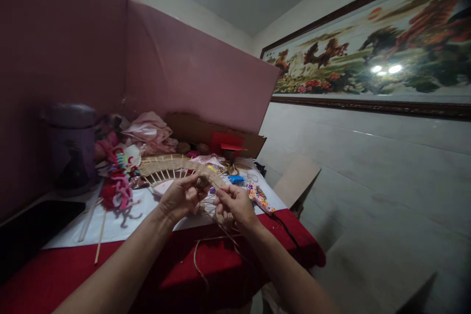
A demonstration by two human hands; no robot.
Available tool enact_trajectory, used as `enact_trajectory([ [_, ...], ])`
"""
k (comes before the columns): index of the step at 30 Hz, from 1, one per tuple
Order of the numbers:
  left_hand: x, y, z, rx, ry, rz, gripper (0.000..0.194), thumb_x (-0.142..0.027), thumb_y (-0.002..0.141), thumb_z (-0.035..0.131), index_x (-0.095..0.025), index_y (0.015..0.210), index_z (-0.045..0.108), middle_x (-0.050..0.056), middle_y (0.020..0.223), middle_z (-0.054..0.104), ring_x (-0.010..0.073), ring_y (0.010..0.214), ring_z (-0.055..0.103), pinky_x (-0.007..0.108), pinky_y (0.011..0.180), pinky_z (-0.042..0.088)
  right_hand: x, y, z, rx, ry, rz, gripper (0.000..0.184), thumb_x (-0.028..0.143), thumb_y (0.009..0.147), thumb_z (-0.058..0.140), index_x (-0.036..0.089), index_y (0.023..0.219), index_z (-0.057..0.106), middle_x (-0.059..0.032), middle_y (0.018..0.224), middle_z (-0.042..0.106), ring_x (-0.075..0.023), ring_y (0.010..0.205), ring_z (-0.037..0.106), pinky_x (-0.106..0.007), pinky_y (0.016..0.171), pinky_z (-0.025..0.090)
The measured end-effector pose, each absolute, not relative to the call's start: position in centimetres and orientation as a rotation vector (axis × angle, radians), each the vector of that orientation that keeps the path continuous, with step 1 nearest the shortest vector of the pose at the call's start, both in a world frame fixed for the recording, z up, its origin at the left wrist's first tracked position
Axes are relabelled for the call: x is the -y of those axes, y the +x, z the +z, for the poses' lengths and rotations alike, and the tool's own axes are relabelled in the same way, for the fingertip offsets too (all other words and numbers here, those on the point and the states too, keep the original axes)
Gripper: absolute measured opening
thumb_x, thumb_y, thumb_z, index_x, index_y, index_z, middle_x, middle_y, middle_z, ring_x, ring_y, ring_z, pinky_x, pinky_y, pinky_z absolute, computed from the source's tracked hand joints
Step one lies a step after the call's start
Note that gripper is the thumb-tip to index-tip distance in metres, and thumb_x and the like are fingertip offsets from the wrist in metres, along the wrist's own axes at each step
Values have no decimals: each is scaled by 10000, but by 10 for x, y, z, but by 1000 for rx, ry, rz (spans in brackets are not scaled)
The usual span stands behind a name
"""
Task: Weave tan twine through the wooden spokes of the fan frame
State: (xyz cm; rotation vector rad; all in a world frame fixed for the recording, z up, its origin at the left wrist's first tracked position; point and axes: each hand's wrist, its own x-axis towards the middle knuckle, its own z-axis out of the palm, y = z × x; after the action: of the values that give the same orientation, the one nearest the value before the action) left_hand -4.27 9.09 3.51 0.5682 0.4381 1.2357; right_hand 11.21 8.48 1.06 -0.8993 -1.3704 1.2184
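My left hand (180, 197) is closed on the near end of a curved frame of thin wooden sticks (172, 166), arched like a fan, which it holds above the table. My right hand (232, 203) is right beside it, fingers pinched on a strand of jute twine (217, 235) that hangs down over the red tablecloth (228, 265). Both hands meet at the frame's right end, where the twine is wound round it.
White paper (121, 223) covers the table's middle. Red and pink pipe cleaners (117, 186), a lilac jar (71, 144), a black phone (33, 230), loose sticks (100, 235), a patterned glue gun (259, 197) and a blue object (235, 179) lie around. Pink cardboard (191, 73) stands behind.
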Motion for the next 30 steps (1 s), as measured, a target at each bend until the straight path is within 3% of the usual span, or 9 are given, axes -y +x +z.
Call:
enact_trajectory([
  [4, -91, -42, 35, -462, 553, 1263, 157, -57, 796, 461, -73, 750, 610, 101, 665, 668, 128, 543, 608, 220, 496, 507, -75, 117, 12, 1353, -864, 1259, 293, 408, 680, 630, 132, 731, 544, 17, 526, 608, -64, 331, 506, -139, 295, 374],
  [8, -92, -42, 31, -436, 642, 1205, 138, -77, 792, 486, -64, 761, 620, 152, 785, 689, 136, 599, 622, 229, 553, 517, -71, 116, 14, 1401, -942, 1244, 256, 387, 713, 590, 149, 743, 499, 38, 457, 581, -74, 265, 462, -133, 226, 306],
  [12, -94, -42, 29, -433, 688, 1185, 113, -80, 778, 512, -66, 756, 622, 146, 777, 688, 130, 585, 612, 231, 550, 513, -69, 116, 11, 1468, -945, 1149, 259, 415, 762, 541, 182, 802, 435, 53, 454, 584, -99, 268, 487, -139, 221, 301],
  [18, -90, -40, 29, -434, 721, 1180, 114, -72, 765, 511, -79, 730, 620, 94, 692, 652, 140, 634, 612, 240, 592, 499, -69, 119, 5, 1665, -1010, 941, 224, 416, 833, 424, 194, 808, 437, 48, 505, 587, -118, 344, 560, -147, 268, 320],
  [23, -89, -31, 22, -357, 931, 1128, 87, -111, 718, 592, -90, 634, 594, 22, 559, 539, 90, 509, 502, 206, 521, 426, -80, 121, 3, 1728, -1157, 536, 116, 261, 820, 408, 197, 726, 431, 35, 509, 584, -97, 362, 541, -174, 370, 394],
  [30, -90, -32, 21, -346, 946, 1161, 96, -110, 686, 616, -93, 597, 582, 8, 522, 508, 68, 463, 439, 189, 479, 393, -109, 145, 0, 1547, -1368, 341, 97, 265, 815, 372, 201, 760, 420, 25, 536, 579, -117, 348, 546, -190, 340, 361],
])
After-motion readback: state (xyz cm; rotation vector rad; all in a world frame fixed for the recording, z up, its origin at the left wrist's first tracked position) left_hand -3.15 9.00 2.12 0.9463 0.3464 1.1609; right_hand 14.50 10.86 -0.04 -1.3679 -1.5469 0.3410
